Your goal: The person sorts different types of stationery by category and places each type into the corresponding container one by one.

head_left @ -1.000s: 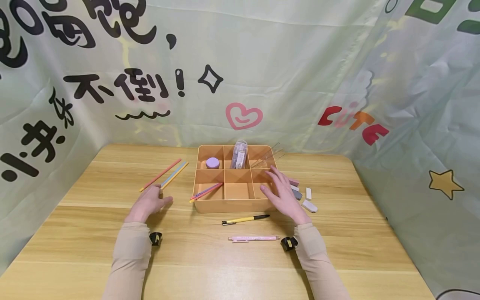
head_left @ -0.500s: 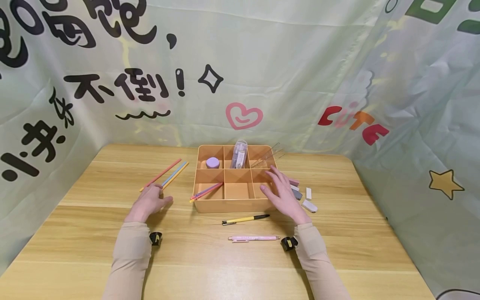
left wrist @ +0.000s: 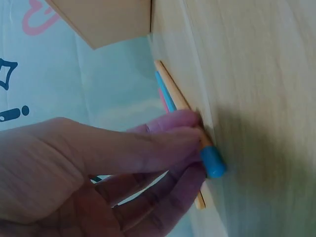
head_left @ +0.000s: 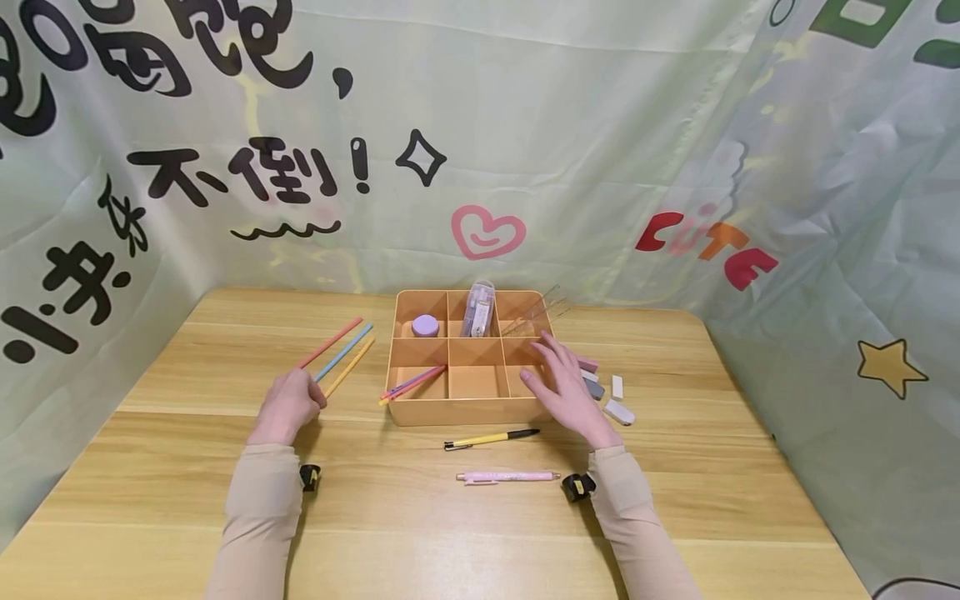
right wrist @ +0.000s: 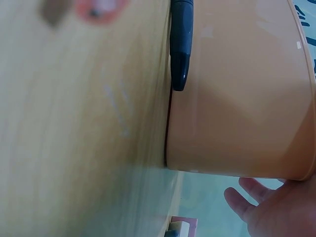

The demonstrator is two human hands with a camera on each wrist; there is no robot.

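In the head view my left hand (head_left: 287, 407) is at the left of the table, over the near ends of a red pencil (head_left: 330, 342), a blue pencil (head_left: 343, 353) and a yellow-orange pencil (head_left: 351, 367). Its thumb and index finger pinch the blue pencil (left wrist: 213, 162) close to its rounded end, as the left wrist view shows. My right hand (head_left: 566, 387), fingers spread, is at the right front corner of an orange divided box (head_left: 468, 412). The right wrist view has its fingers beside the box wall (right wrist: 242, 123); whether they press on it is hidden.
The box holds a purple round-lidded item (head_left: 425, 326), a clear-and-purple case (head_left: 478, 312) and thin pencils (head_left: 414, 382) leaning over its front wall. Several erasers (head_left: 618, 412) lie to its right. A yellow-black pen (head_left: 491, 439) and a pink pen (head_left: 508, 477) lie in front.
My left hand's thumb has closed in toward its fingers, which now pinch the blue pencil. The blue and yellow-orange pencils have moved apart. My right hand has stayed put.
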